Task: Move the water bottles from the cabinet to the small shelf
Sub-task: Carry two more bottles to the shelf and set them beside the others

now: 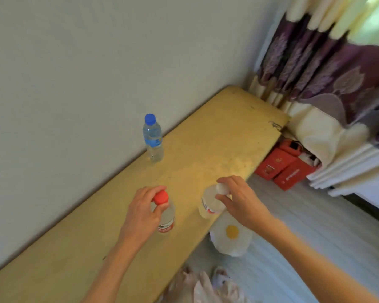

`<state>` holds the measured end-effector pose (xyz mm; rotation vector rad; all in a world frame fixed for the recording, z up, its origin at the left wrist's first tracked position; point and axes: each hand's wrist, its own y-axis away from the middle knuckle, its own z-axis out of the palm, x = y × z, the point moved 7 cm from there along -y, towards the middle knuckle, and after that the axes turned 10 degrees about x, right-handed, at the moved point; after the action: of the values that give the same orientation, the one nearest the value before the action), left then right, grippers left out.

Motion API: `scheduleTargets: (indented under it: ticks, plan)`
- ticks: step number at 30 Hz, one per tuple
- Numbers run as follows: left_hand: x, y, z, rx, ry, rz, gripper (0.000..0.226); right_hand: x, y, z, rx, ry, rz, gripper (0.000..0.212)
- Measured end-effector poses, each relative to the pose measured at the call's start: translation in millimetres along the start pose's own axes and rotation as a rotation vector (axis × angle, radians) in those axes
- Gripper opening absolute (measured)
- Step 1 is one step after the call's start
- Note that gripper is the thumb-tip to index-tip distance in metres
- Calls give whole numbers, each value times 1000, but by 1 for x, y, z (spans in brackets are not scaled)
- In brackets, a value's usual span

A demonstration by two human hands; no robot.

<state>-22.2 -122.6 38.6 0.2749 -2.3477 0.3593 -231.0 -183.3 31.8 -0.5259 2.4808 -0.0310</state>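
Observation:
Three water bottles stand on a long yellow top (206,136) against the wall. A blue-capped bottle (153,138) stands alone near the wall. My left hand (140,213) grips the neck of a red-capped bottle (165,213), fingers around its cap. My right hand (239,200) is closed on the top of a white-capped bottle (209,204) that stands close to the front edge. Both held bottles are upright and look to rest on the yellow top.
Red boxes (280,167) lie on the floor past the top's right end, under a purple and cream curtain (328,88). A fried-egg cushion (230,235) and plastic bags (206,285) lie on the floor by the front edge.

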Motion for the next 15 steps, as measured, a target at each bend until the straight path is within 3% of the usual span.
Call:
scheduleTargets:
  ticks: [8,15]
  plan:
    - [139,53,104,-302,123,320,38,103,157,-119,351,52,358,33]
    - [293,182,211,-586,195,597,35,172,349,-220,656,115,567,27]
